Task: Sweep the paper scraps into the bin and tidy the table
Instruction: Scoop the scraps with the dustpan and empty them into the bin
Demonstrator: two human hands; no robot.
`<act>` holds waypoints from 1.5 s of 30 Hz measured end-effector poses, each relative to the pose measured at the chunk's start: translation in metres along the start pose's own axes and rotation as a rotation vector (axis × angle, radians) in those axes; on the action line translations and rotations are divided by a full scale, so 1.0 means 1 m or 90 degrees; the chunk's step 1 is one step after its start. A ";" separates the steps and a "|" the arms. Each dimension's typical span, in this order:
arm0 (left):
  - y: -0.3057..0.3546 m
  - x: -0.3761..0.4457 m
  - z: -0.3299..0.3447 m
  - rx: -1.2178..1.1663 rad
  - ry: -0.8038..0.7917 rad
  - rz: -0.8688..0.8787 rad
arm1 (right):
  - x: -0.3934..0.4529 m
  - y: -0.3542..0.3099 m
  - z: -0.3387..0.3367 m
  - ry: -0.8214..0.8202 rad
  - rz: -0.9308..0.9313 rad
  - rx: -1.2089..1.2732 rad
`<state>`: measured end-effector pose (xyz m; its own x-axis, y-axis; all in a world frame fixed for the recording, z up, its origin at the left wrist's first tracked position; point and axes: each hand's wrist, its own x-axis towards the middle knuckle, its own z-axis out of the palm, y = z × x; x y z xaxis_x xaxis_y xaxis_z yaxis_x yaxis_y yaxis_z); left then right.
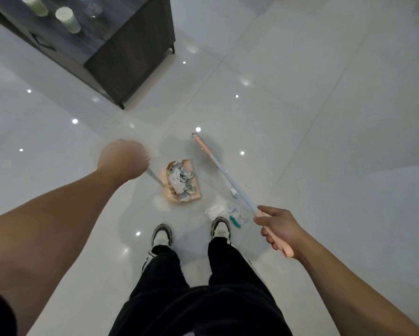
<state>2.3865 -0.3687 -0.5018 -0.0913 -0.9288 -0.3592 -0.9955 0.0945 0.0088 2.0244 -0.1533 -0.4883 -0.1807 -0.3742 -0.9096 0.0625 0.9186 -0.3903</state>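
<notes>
The right hand (276, 229) is seen with fingers (272, 243) clamped on a broom handle (230, 183) running toward 11 o'clock; loose paper scraps (224, 210) lie at 9 o'clock. The left hand (123, 158), fisted on the stick, steadies a filled dustpan (180, 181).

Both bare arms reach forward; left hand (123, 158) is fisted, right hand (277, 229) has fingers (270, 240) curled closed
</notes>
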 end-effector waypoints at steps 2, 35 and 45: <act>-0.006 0.003 -0.002 0.005 0.003 0.025 | 0.003 0.012 0.013 0.058 0.003 0.029; -0.020 -0.014 -0.009 0.115 -0.074 0.373 | -0.080 0.144 0.165 0.267 0.091 0.381; 0.027 -0.042 0.007 0.147 -0.050 0.417 | -0.097 0.167 0.172 0.113 0.128 0.495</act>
<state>2.3634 -0.3250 -0.4929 -0.6603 -0.6265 -0.4141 -0.7043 0.7079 0.0520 2.2216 0.0147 -0.4899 -0.2421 -0.1264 -0.9620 0.7608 0.5906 -0.2691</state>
